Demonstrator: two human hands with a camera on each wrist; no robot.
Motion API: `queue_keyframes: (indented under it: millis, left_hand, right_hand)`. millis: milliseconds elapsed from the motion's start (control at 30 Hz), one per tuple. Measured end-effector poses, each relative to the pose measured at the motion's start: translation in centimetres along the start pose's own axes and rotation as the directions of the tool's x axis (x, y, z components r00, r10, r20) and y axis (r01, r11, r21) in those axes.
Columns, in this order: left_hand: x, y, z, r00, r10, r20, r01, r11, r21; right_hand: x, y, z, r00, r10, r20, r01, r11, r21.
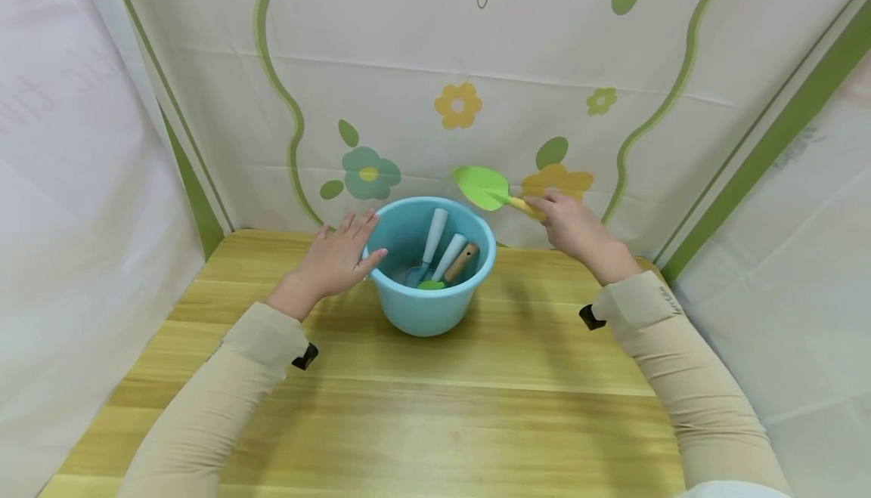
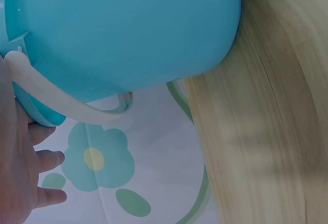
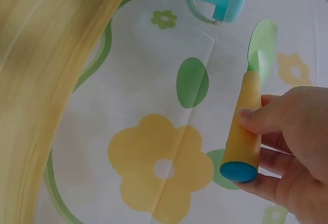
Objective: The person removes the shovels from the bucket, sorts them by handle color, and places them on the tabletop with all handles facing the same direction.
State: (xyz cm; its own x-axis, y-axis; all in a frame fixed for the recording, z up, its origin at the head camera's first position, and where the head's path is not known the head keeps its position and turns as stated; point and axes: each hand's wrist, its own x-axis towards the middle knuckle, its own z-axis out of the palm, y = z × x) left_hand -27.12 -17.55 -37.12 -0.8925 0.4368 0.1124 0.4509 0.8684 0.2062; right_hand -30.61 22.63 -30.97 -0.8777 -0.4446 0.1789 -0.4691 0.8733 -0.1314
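A light blue bucket (image 1: 427, 313) stands upright on the wooden table. My left hand (image 1: 336, 255) rests on its left rim with fingers spread and the thumb over the edge; the left wrist view shows the bucket's pale handle (image 2: 56, 93) hanging down its side. My right hand (image 1: 574, 227) holds a toy trowel (image 1: 485, 187) by its yellow handle (image 3: 245, 116), which ends in a blue cap. The trowel's green blade points left, raised above the bucket's right rim. Inside the bucket lean two tools with pale blue handles (image 1: 435, 233) and one with a wooden handle (image 1: 461, 262).
The wooden table (image 1: 422, 422) spreads in front of the bucket. Close behind it hangs a white curtain (image 1: 388, 29) printed with flowers and leaves, and white cloth walls (image 1: 75, 180) close off both sides.
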Motion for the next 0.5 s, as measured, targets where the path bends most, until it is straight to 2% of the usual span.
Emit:
queue_keyframes:
  millis: [500]
  left_hand:
    - [-0.1, 0.3, -0.2, 1.000, 0.003, 0.000, -0.003, 1.000, -0.006]
  right_hand:
    - [-0.8, 2.3, 0.1, 0.993, 0.096, 0.069, -0.103, 0.989, 0.109]
